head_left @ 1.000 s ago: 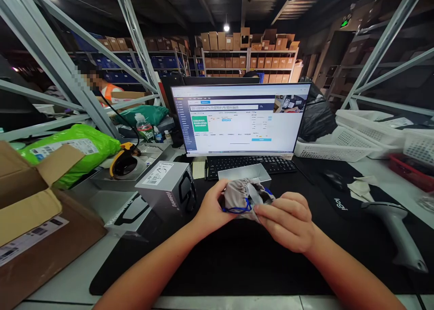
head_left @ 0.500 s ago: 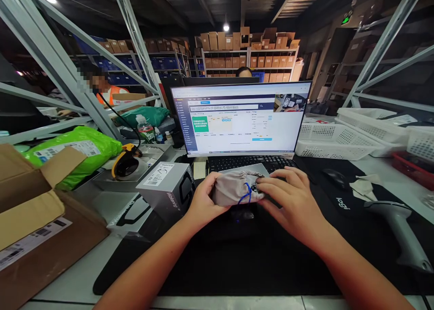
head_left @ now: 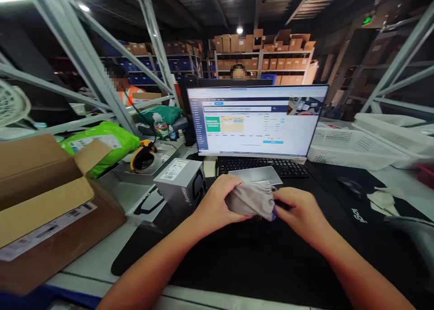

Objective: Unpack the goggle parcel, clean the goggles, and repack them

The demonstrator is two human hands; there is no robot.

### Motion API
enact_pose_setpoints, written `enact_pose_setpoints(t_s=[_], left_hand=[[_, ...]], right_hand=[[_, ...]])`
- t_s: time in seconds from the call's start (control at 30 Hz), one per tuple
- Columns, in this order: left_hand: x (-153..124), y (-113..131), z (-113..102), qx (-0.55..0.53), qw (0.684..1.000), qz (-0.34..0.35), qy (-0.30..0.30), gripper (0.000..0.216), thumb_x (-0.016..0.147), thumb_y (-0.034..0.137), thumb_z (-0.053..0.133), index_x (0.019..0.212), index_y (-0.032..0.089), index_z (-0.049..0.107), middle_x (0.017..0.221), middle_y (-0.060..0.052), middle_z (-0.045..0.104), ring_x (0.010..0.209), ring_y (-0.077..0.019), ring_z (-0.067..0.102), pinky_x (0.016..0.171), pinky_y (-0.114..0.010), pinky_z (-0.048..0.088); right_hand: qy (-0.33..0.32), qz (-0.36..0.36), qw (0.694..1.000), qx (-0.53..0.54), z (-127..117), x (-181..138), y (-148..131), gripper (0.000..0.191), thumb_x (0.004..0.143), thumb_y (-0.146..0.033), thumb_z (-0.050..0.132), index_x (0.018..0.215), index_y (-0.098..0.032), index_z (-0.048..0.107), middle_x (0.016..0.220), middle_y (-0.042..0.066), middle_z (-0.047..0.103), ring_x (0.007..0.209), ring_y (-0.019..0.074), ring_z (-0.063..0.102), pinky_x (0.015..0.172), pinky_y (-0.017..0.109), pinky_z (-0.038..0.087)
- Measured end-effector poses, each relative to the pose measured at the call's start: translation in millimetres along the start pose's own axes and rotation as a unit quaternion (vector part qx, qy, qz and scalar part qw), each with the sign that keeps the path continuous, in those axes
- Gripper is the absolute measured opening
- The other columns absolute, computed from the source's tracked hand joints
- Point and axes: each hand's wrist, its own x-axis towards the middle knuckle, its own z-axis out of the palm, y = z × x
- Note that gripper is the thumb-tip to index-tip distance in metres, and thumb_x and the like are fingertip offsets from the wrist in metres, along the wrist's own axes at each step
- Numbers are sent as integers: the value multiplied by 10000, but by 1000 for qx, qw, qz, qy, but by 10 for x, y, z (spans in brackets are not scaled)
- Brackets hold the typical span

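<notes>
A grey cloth drawstring pouch (head_left: 250,200) is held above the black desk mat, bulging with contents I cannot see. My left hand (head_left: 219,201) is wrapped round its left end, thumb on top. At the gathered mouth on the right, my right hand (head_left: 300,208) is closed, with thumb and fingers pinched at the pouch's edge. A bit of blue cord (head_left: 274,214) shows beside those fingertips. Behind the pouch, a flat silver-grey panel (head_left: 267,174) lies in front of the keyboard (head_left: 281,169). Left of my left hand stands a grey printed box (head_left: 179,183).
An open cardboard box (head_left: 61,228) occupies the left side, near a green plastic parcel (head_left: 101,145). A monitor (head_left: 251,124) stands ahead. On the right are a mouse (head_left: 351,187), a blurred scanner (head_left: 413,237) and white baskets (head_left: 352,147). Two people are beyond the desk.
My right hand has gone from spread fingers over the pouch mouth to a pinch at its edge. The pouch has turned, its mouth tipping down to the right. The camera view has swung left.
</notes>
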Motion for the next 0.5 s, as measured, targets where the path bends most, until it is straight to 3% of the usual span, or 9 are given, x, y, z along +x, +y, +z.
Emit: enact_pose_setpoints(t_s=[0.1,0.17,0.27,0.33,0.43,0.5], left_hand=[[-53,6,39,-128,987,-73,63,975,637,825,739,1372,216,544,1446,-171,525,1361,-352,480,1174,-502,365],[-87,7,79,-258,946,-169,104,954,716,879,604,1394,214,518,1459,-177,516,1354,-334,496,1158,-509,389],[-140,8,128,-466,826,-300,102,748,770,794,653,1236,209,612,1206,-127,658,1069,-268,658,933,-453,556],[-185,12,134,-532,771,-328,120,608,722,662,802,1087,193,672,1005,-61,678,862,-181,662,781,-341,577],[-266,19,107,-532,758,-333,178,516,609,479,943,949,167,713,857,-8,659,730,-99,609,678,-226,527],[-318,26,89,-526,755,-342,191,508,559,451,970,880,152,715,795,-4,660,676,-93,598,629,-213,506]], right_hand=[[43,81,995,48,-123,-59,123,169,864,-236,627,889,-243,795,826,24,788,717,210,747,641,271,587],[46,141,986,78,-201,-75,220,158,834,-309,688,908,-253,815,830,19,794,708,227,754,629,269,603],[6,179,978,110,-203,-72,326,190,782,-385,759,908,-260,827,801,16,792,670,237,751,584,261,608],[-19,163,980,110,-143,-71,357,212,754,-421,783,881,-258,832,802,28,792,687,253,756,619,282,627],[-5,136,987,82,-73,-71,383,245,762,-478,769,840,-255,833,825,53,792,730,272,761,688,326,646],[9,131,989,73,-93,-56,408,242,783,-480,760,859,-262,834,863,59,793,761,268,760,711,332,647]])
